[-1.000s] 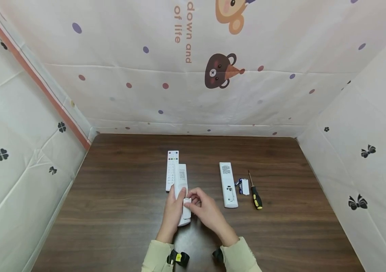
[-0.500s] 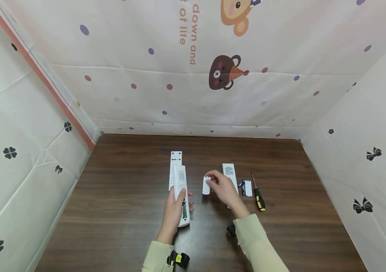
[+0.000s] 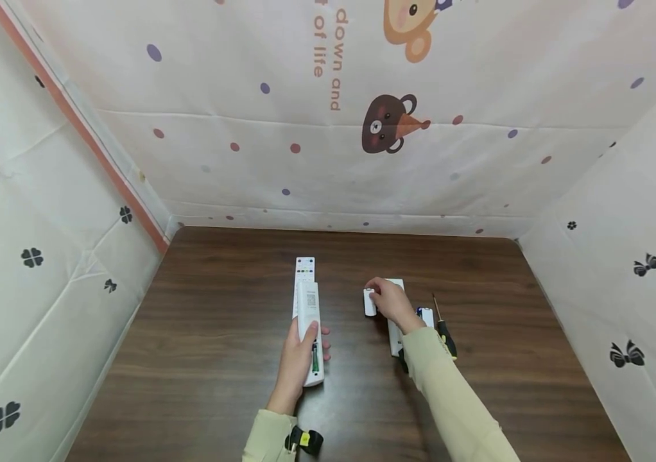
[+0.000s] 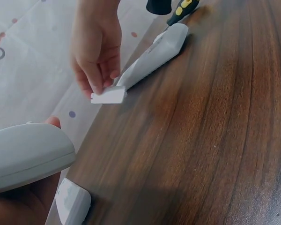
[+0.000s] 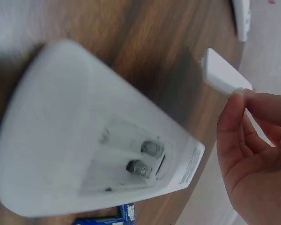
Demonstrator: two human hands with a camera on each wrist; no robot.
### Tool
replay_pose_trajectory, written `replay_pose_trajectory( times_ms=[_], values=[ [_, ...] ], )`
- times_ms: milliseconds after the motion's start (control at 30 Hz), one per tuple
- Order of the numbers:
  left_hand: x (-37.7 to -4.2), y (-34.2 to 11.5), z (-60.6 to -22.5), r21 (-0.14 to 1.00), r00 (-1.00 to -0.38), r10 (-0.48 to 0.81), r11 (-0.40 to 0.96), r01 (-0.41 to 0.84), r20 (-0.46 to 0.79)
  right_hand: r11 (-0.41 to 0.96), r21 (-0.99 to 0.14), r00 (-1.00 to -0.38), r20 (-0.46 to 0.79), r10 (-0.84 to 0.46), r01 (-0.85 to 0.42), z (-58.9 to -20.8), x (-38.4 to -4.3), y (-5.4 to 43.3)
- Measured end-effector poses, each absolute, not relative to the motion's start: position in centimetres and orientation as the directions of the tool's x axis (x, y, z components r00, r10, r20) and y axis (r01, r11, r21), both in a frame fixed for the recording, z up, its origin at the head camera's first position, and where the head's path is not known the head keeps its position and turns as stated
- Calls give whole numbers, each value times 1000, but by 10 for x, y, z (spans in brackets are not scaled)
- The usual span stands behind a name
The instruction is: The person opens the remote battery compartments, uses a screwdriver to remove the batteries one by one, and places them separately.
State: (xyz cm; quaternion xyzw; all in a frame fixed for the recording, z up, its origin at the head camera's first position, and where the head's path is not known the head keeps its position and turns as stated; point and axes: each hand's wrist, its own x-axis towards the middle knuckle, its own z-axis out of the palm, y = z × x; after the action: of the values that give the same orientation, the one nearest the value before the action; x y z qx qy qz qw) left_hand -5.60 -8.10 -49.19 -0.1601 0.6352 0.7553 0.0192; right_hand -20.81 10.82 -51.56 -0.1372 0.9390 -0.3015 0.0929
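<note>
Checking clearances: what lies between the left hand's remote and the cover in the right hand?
Head view: the straight stretch between that remote and the white cover shows only bare tabletop.

“down and”, “of life” on the white back cloth

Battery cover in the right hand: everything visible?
The battery cover is small, thin, white and roughly rectangular, apparently plastic, with a small tab jutting from its free end. The right hand pinches it near the other end. It is held above the wooden table, apart from the remote lying to its right; in the head view its length runs up and down the picture.
</note>
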Motion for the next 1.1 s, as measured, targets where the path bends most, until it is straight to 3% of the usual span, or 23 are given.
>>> replay_pose_trajectory(
  times_ms=[233,700,1100],
  values=[
    [-54,-81,-482,953,-946,-172,-182,-242,-274,840,-515,-941,-167,-293,-170,-517,-217,108],
    [-55,-79,-486,952,-947,-160,-178,-251,-280,910,-322,-948,-87,-305,-263,-525,-219,101],
    [-61,-79,-514,949,-943,-162,-178,-261,-290,893,-384,-964,-25,-265,-236,-521,-212,105]
  ],
)
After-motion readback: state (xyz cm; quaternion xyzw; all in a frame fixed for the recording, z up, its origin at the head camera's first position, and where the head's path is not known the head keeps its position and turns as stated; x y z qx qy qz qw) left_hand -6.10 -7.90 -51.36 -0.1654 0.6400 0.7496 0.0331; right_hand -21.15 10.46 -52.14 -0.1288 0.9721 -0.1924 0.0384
